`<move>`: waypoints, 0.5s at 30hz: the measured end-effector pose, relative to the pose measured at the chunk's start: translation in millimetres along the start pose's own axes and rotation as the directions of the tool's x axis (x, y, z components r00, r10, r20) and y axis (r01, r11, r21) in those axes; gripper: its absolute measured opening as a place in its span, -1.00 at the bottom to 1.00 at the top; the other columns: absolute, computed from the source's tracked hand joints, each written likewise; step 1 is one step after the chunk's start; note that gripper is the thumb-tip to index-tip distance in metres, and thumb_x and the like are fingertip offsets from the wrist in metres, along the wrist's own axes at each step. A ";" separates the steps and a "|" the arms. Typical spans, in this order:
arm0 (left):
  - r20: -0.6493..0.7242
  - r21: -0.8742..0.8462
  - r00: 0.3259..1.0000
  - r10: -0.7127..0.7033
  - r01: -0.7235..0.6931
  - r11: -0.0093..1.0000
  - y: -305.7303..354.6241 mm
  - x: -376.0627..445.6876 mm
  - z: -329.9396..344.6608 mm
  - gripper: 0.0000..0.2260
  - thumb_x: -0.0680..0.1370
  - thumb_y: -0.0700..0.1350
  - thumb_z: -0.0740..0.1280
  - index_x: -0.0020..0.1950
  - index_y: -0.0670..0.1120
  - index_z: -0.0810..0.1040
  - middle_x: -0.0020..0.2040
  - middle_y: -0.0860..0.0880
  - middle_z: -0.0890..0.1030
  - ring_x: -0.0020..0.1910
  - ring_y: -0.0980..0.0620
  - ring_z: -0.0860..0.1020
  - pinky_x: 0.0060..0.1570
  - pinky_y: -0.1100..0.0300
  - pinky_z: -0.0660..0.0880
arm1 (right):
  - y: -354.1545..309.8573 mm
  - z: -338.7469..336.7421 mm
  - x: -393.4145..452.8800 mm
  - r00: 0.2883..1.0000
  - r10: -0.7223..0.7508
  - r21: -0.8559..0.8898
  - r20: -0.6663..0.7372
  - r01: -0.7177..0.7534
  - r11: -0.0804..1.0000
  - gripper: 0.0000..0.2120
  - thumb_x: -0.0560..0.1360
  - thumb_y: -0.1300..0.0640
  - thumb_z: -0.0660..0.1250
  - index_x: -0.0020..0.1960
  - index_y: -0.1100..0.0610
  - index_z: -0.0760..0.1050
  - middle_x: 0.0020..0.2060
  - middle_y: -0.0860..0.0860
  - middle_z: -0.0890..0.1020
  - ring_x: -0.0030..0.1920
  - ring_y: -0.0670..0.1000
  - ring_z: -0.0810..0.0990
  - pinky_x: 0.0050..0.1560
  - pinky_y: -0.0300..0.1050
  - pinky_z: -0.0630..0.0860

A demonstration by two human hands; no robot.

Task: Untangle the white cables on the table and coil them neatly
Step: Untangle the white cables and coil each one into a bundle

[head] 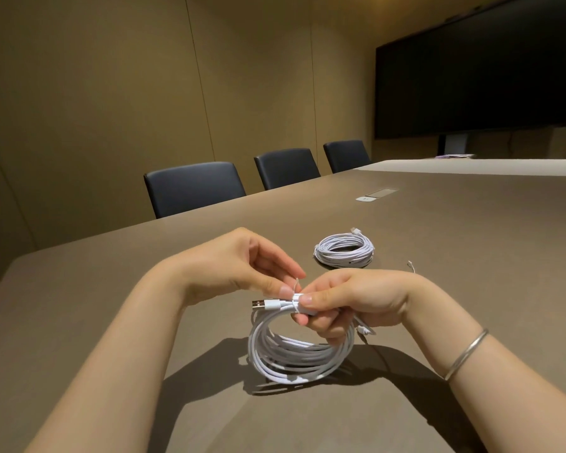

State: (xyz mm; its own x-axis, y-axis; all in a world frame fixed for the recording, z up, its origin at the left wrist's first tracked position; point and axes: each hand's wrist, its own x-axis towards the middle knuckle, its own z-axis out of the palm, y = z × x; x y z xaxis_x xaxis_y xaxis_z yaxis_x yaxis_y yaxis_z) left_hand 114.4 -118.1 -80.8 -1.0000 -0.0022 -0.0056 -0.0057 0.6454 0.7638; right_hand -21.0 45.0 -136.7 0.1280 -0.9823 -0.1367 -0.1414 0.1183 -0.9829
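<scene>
Both hands meet over brown conference table (438, 289). Right hand (350, 299) grips top of white cable coil (294, 351), held upright, its lower loops near tabletop. Left hand (242, 266) pinches thin twist tie (295, 291) wrapped round bundle beside USB plug (264, 304). 2nd coil (344, 249) lies flat on table beyond hands, well apart. Silver bangle (464, 354) on right wrist. 3 dark chairs (193, 188) along far edge; black screen (481, 70) on wall.

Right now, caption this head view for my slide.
Both hands, left and right, twist a tie around a coiled white cable; another coil rests behind.
</scene>
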 end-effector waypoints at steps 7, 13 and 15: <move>-0.029 0.108 0.998 0.049 -0.046 0.993 9.2 -0.3 2.6 -0.84 0.52 -0.22 0.43 0.07 -0.11 0.70 -0.06 -0.01 0.73 -0.03 0.03 0.69 0.04 0.21 0.59 | 4.8 -3.2 0.0 0.999 -0.030 0.100 0.045 0.026 0.995 -0.79 0.63 0.10 0.09 -0.05 0.17 0.43 -0.41 -0.06 0.24 -0.44 -0.12 0.26 -0.33 -0.27 0.29; 0.034 -0.001 0.995 0.091 -0.091 0.996 6.7 -1.0 6.3 -0.86 0.55 -0.30 0.36 0.01 -0.16 0.69 -0.09 -0.10 0.71 -0.09 -0.01 0.67 -0.05 0.23 0.56 | 5.8 -6.2 -3.3 0.987 -0.078 0.150 0.139 0.057 0.987 -0.80 0.63 0.10 0.10 -0.04 0.17 0.43 -0.39 -0.01 0.16 -0.45 -0.16 0.24 -0.34 -0.26 0.26; 0.054 -0.041 0.993 0.102 -0.099 0.994 6.2 -0.4 6.5 -0.87 0.55 -0.31 0.35 0.01 -0.17 0.68 -0.08 -0.11 0.71 -0.09 -0.02 0.66 -0.06 0.23 0.56 | 5.7 -6.8 -3.9 0.981 -0.098 0.161 0.170 0.071 0.984 -0.81 0.61 0.07 0.15 -0.03 0.18 0.43 -0.38 0.00 0.16 -0.45 -0.15 0.22 -0.34 -0.28 0.29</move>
State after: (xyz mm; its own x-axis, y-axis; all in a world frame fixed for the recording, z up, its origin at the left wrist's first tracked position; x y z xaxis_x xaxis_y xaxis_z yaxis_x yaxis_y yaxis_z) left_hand 114.8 -109.1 -80.3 -0.9938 0.1046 0.0371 0.0937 0.6109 0.7861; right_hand -29.0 48.6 -141.0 0.3061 -0.9502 -0.0582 0.0281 0.0701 -0.9971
